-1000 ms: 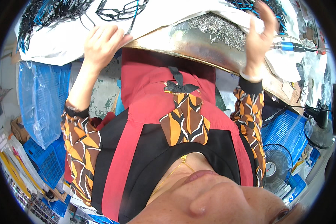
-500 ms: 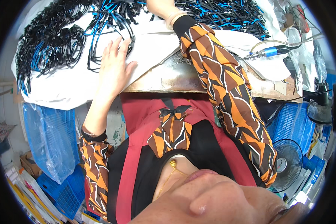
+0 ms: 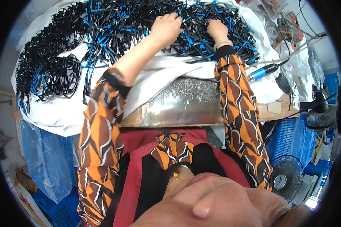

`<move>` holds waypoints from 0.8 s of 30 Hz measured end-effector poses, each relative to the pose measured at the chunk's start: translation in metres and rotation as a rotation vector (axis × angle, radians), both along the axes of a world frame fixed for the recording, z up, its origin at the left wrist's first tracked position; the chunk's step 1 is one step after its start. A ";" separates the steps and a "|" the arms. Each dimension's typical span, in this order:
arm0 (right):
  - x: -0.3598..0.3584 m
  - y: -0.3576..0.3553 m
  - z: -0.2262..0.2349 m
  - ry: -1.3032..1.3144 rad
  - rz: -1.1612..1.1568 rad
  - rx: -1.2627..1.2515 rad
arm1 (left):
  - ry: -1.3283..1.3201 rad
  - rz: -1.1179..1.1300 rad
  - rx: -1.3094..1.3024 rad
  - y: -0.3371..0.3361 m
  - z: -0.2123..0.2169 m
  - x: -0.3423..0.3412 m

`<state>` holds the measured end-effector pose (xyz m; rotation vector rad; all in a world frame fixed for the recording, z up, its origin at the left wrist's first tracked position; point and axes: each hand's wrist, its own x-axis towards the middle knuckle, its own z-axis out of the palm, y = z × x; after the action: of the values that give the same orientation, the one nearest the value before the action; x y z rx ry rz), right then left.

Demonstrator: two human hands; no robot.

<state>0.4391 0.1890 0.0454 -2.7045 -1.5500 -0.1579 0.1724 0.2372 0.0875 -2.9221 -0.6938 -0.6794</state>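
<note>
A broad heap of thin black strips (image 3: 113,41), many with bright blue lengths, lies tangled on a white cloth (image 3: 57,117). My left hand (image 3: 166,30) is in the middle of the heap, its fingers curled down onto the strips and their tips hidden. To the right, my right hand (image 3: 218,32) is closed among the strips, its fingertips sunk between them. How many strips each hand holds cannot be made out. Looped bundles of the same strips (image 3: 57,77) lie at the left.
A shiny metal surface (image 3: 170,113) strewn with small silver bits shows at the table's near edge. A blue-and-silver tool (image 3: 263,72) on a cable lies right of my right sleeve. Blue crates (image 3: 295,132) and a fan (image 3: 288,178) stand lower right; a plastic-covered blue crate (image 3: 49,162) is lower left.
My left hand has left the white cloth and reached farther away and right into the heap. My right hand has shifted right. Strips now cover more of the cloth's middle.
</note>
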 end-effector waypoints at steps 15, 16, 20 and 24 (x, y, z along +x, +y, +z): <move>0.004 -0.004 0.008 0.090 0.018 0.013 | -0.276 0.132 -0.406 0.063 0.048 0.015; 0.003 -0.006 0.010 0.114 0.037 0.113 | -0.279 0.131 -0.419 0.064 0.051 0.012; -0.014 -0.016 0.024 0.085 0.023 0.443 | -0.161 0.159 -0.304 0.061 0.037 0.010; -0.034 -0.021 0.052 -0.029 0.093 0.601 | 0.129 0.217 -0.193 0.051 0.006 0.027</move>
<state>0.4055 0.1677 0.0971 -2.1655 -1.3501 -0.5607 0.1997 0.2885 0.0939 -2.9610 -1.0964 -0.4203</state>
